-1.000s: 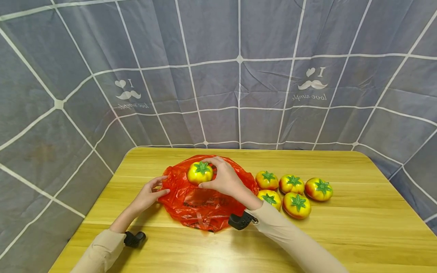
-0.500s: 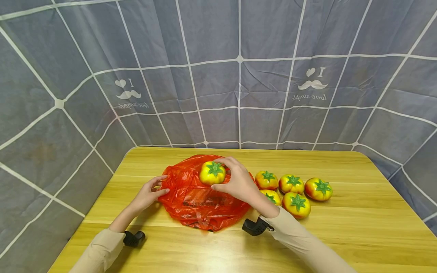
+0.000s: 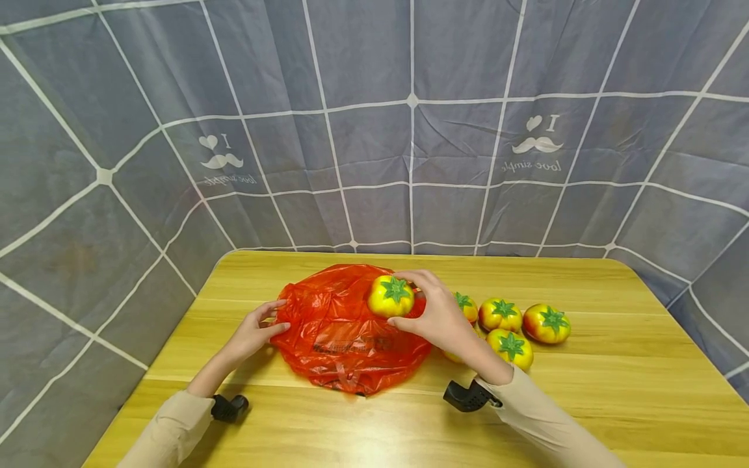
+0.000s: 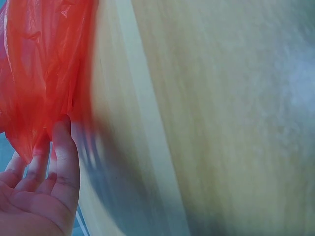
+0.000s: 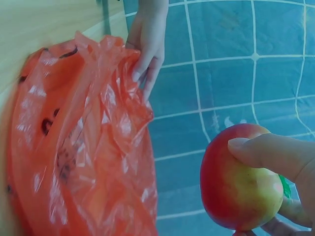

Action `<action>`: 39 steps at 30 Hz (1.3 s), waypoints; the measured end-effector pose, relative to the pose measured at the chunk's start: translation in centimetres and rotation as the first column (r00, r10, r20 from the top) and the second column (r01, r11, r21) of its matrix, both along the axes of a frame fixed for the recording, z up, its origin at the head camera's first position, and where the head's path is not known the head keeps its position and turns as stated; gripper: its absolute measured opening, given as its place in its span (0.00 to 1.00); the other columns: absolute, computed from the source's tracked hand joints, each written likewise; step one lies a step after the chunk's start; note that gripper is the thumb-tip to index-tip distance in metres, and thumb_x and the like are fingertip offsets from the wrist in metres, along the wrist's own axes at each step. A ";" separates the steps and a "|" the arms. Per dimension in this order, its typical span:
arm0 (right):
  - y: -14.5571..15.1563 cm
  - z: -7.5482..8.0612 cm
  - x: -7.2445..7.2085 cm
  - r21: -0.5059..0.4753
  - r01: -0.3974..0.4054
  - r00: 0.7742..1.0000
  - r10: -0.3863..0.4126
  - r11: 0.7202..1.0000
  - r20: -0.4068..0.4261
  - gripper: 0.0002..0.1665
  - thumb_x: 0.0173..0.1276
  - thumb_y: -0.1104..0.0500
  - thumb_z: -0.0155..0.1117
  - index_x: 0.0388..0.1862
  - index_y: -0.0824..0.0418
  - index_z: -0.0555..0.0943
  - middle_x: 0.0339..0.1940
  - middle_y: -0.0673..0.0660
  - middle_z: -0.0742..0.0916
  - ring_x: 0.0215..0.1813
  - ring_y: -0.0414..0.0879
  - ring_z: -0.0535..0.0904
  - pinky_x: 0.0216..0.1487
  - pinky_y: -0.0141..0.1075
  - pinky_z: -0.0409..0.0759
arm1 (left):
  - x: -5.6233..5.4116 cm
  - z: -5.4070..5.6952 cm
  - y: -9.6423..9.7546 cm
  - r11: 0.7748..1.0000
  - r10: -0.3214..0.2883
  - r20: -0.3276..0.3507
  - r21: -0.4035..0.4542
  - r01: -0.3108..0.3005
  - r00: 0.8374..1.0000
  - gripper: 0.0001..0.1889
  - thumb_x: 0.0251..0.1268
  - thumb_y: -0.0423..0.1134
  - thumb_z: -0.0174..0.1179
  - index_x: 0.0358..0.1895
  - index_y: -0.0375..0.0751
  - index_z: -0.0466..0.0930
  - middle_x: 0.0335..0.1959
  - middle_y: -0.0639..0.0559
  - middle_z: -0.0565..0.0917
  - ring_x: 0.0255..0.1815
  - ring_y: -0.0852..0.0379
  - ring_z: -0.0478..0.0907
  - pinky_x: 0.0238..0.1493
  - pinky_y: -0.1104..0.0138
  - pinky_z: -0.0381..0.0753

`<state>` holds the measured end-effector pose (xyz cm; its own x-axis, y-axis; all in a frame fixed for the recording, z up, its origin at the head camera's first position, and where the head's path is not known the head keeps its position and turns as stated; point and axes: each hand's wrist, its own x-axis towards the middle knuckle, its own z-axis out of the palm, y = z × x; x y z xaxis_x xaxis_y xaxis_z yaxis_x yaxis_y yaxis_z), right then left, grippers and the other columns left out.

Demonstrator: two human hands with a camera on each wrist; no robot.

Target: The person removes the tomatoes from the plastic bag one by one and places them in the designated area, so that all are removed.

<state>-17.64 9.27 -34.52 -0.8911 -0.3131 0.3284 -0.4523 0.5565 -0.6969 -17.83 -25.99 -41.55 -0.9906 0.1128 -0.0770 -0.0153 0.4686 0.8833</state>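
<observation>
In the head view a yellow-and-red tomato (image 3: 391, 297) with a green star-shaped calyx is held above the red plastic bag (image 3: 333, 312). My right hand (image 3: 439, 315) grips it between thumb and fingers. In the right wrist view the same tomato (image 5: 236, 182) shows its red side, the thumb pressed on its skin. My left hand (image 3: 251, 335) holds the bag's left edge, fingers and thumb on the crumpled plastic. The left wrist view shows the left hand's fingers (image 4: 68, 155) against the bag's rim. What lies inside the bag is hidden.
Several more tomatoes (image 3: 500, 316) sit in a cluster right of the bag, partly covered by my right hand and forearm. Everything stands on a wooden table (image 3: 608, 370). A grey gridded curtain (image 3: 456, 149) hangs behind and along the sides.
My right hand has carried the tomato rightward across the bag, toward the tomato cluster. The left hand stays at the bag's left edge.
</observation>
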 end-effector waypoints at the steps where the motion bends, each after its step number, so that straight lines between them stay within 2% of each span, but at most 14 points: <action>1: 0.3 0.0 0.1 0.001 0.003 1.000 -0.003 1.000 -0.003 0.41 0.45 0.56 0.81 0.61 0.55 0.76 0.57 0.55 0.79 0.47 0.49 0.80 0.49 0.44 0.82 | 0.0 0.0 0.0 1.000 -0.001 0.001 -0.002 0.001 1.000 0.29 0.66 0.32 0.58 0.67 0.26 0.62 0.57 0.26 0.71 0.46 0.45 0.80 0.36 0.73 0.80; 9: 2.3 0.2 0.5 0.028 0.030 1.000 -0.030 0.999 0.001 0.41 0.46 0.56 0.81 0.62 0.55 0.75 0.59 0.56 0.78 0.48 0.52 0.82 0.50 0.44 0.83 | 0.0 0.0 0.0 1.000 -0.010 0.002 -0.005 0.010 1.000 0.29 0.66 0.33 0.59 0.67 0.26 0.61 0.58 0.26 0.71 0.46 0.44 0.80 0.37 0.74 0.81; 19: 5.3 0.0 0.6 0.056 0.066 0.997 -0.063 0.996 -0.053 0.41 0.47 0.56 0.80 0.61 0.57 0.75 0.56 0.58 0.78 0.47 0.53 0.81 0.49 0.46 0.83 | -0.1 -0.1 -0.1 1.000 -0.007 -0.002 -0.005 0.007 1.000 0.29 0.66 0.32 0.58 0.67 0.26 0.62 0.56 0.26 0.72 0.46 0.45 0.80 0.37 0.74 0.80; 26: 7.3 -0.1 0.6 0.076 0.087 0.996 -0.084 0.993 -0.041 0.41 0.47 0.55 0.80 0.62 0.56 0.75 0.57 0.57 0.78 0.48 0.54 0.81 0.48 0.47 0.83 | 0.1 -0.1 -0.2 1.000 0.008 -0.006 -0.016 -0.008 1.000 0.28 0.65 0.32 0.59 0.66 0.26 0.63 0.56 0.27 0.72 0.47 0.43 0.80 0.38 0.74 0.80; 30: 8.5 -0.3 0.7 0.069 0.106 0.992 -0.101 0.992 -0.076 0.41 0.47 0.55 0.80 0.61 0.57 0.75 0.56 0.58 0.78 0.47 0.54 0.81 0.46 0.49 0.83 | 0.1 0.0 -0.2 1.000 0.014 -0.006 -0.024 -0.014 1.000 0.28 0.65 0.32 0.59 0.66 0.27 0.63 0.56 0.27 0.72 0.46 0.44 0.79 0.37 0.74 0.80; 33: 9.4 -0.6 0.9 0.053 0.117 0.985 -0.109 0.992 -0.136 0.40 0.46 0.57 0.81 0.60 0.58 0.76 0.55 0.58 0.79 0.49 0.52 0.79 0.47 0.46 0.83 | 0.0 0.1 -0.1 1.000 0.011 -0.008 -0.030 -0.011 1.000 0.28 0.65 0.33 0.59 0.67 0.27 0.63 0.57 0.27 0.72 0.47 0.45 0.79 0.36 0.74 0.79; 39: 11.1 -0.7 1.4 0.035 0.133 0.968 -0.122 0.990 -0.220 0.40 0.44 0.60 0.82 0.59 0.58 0.77 0.54 0.57 0.80 0.47 0.45 0.76 0.45 0.29 0.80 | 0.3 0.3 0.1 1.000 0.004 -0.007 -0.024 -0.004 1.000 0.29 0.66 0.33 0.59 0.67 0.26 0.62 0.58 0.26 0.71 0.48 0.43 0.79 0.36 0.73 0.79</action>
<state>-16.24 20.36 -35.23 -0.8340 -0.2219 0.5051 -0.5125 0.6504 -0.5606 -17.56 -25.93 -41.29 -0.9916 0.1067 -0.0730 -0.0115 0.4895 0.8719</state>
